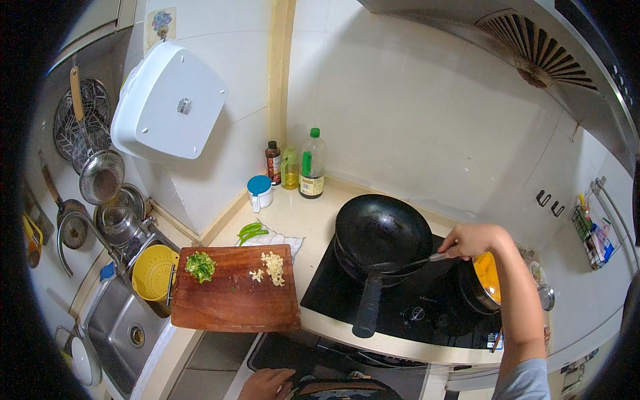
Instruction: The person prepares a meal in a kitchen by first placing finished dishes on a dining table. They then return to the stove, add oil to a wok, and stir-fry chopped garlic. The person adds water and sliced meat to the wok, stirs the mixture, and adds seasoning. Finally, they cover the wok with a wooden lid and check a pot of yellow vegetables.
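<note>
My right hand (470,241) grips the handle of a metal cooking utensil (424,260), whose head rests low inside the black wok (382,225). No food shows in the wok, which stands on the black glass cooktop (365,305) with its dark handle (368,305) towards me. Partly behind my right forearm is a dark pot (472,287) with yellow-orange food (486,275). At the bottom edge, my left hand (267,384) hangs low before the counter, seemingly holding nothing. Chopped green pepper or scallion (201,266) and minced garlic (273,268) lie on a wooden cutting board (230,305).
The board overhangs the counter's front edge beside the sink (125,320) and a yellow colander (152,272). Green chillies (251,232) lie on a white cloth (287,241). Behind stand a blue-lidded jar (259,192) and several bottles (312,165). A range hood (540,50) overhangs the right.
</note>
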A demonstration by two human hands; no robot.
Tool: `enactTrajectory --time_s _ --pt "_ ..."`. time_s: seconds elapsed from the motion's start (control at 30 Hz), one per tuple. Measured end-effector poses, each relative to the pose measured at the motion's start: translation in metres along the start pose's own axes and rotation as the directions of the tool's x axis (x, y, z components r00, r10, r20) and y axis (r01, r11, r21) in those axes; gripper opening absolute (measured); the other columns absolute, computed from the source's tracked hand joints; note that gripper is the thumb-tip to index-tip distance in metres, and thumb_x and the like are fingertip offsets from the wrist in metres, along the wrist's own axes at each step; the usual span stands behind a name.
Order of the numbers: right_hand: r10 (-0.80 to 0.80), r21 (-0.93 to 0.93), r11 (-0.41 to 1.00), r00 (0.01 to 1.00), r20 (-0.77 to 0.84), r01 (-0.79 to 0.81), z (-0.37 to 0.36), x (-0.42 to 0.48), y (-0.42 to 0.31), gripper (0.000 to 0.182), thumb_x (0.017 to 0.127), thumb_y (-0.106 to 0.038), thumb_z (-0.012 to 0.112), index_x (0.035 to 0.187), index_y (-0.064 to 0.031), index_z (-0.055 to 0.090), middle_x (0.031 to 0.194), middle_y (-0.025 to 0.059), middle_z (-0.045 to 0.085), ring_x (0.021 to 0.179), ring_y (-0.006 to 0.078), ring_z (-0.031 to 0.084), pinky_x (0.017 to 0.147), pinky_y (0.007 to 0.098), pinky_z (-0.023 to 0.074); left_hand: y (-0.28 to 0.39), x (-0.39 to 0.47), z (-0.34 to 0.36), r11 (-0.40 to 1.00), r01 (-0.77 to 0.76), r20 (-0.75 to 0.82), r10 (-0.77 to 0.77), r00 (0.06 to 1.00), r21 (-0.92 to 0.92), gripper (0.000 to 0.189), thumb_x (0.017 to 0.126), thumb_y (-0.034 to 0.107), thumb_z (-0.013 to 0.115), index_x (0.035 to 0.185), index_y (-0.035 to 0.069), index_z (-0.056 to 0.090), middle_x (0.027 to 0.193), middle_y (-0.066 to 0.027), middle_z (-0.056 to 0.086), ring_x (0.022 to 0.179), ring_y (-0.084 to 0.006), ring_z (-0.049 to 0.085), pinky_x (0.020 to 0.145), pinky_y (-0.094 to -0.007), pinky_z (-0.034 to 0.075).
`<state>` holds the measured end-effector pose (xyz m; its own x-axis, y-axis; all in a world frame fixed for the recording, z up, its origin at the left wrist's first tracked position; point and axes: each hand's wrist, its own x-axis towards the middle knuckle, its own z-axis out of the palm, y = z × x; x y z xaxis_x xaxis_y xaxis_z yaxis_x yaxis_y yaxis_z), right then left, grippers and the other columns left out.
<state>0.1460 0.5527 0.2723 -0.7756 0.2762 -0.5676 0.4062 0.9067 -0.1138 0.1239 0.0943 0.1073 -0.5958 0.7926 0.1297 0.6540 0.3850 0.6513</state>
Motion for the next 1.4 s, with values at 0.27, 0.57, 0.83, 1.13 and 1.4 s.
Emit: enactTrajectory --time_s 0.27,0.57,0.83,1.13,1.4 --pt "0.092 -0.109 0.983 0.915 -0.393 -0.146 0.054 0.045 0.012 0.027 0.076 -0.019 0.054 0.102 -0.0170 0.061 0.091 0.0150 0.060 0.088 0.0310 0.057 0.075 0.0401 0.0459 0.000 0.004 0.004 0.998 -0.061 0.003 0.061 0.998 -0.016 0.026 0.078 0.014 0.053 0.103 0.007 0.054 0.096 -0.0127 0.057 0.091 -0.0296 0.053 0.079 -0.0364 0.043" --pt "-0.001 0.055 0.998 0.954 -0.300 0.018 0.057 0.032 0.017 0.030 0.078 -0.025 0.057 0.104 -0.0093 0.059 0.098 0.0140 0.060 0.090 0.0281 0.057 0.078 0.0343 0.0438 0.004 0.009 0.004 0.996 -0.075 0.006 0.075 0.997 -0.052 0.024 0.078 0.011 0.054 0.101 0.006 0.056 0.096 -0.0125 0.058 0.088 -0.0295 0.054 0.076 -0.0364 0.045" --pt "0.068 -0.180 0.972 0.917 -0.393 -0.149 0.049 -0.015 0.013 0.029 0.074 -0.028 0.059 0.097 -0.0104 0.062 0.081 0.0116 0.063 0.076 0.0275 0.060 0.068 0.0367 0.0470 0.000 0.014 -0.004 0.997 -0.076 0.048 0.077 0.996 -0.020 0.024 0.077 0.011 0.055 0.101 0.006 0.056 0.097 -0.0123 0.058 0.089 -0.0292 0.054 0.076 -0.0361 0.044" --pt "0.182 0.159 0.983 0.393 -0.901 -0.092 0.118 -0.006 0.033 0.024 0.074 -0.013 0.057 0.094 -0.0032 0.049 0.065 0.0151 0.056 0.064 0.0316 0.057 0.056 0.0422 0.0454 -0.002 0.015 -0.002 0.994 -0.111 0.102 0.111 0.989 -0.004 0.026 0.078 0.013 0.054 0.103 0.006 0.054 0.099 -0.0117 0.057 0.091 -0.0294 0.054 0.079 -0.0360 0.043" --pt "0.537 0.712 0.645 0.497 -0.681 0.278 0.130 0.002 0.014 0.031 0.075 -0.025 0.060 0.061 0.0009 0.050 0.050 0.0055 0.046 0.048 0.0151 0.044 0.047 0.0315 0.0357 -0.006 0.009 -0.004 0.991 -0.132 0.094 0.131 0.987 0.007 0.027 0.078 0.014 0.053 0.105 0.006 0.053 0.099 -0.0121 0.057 0.091 -0.0294 0.053 0.079 -0.0361 0.043"
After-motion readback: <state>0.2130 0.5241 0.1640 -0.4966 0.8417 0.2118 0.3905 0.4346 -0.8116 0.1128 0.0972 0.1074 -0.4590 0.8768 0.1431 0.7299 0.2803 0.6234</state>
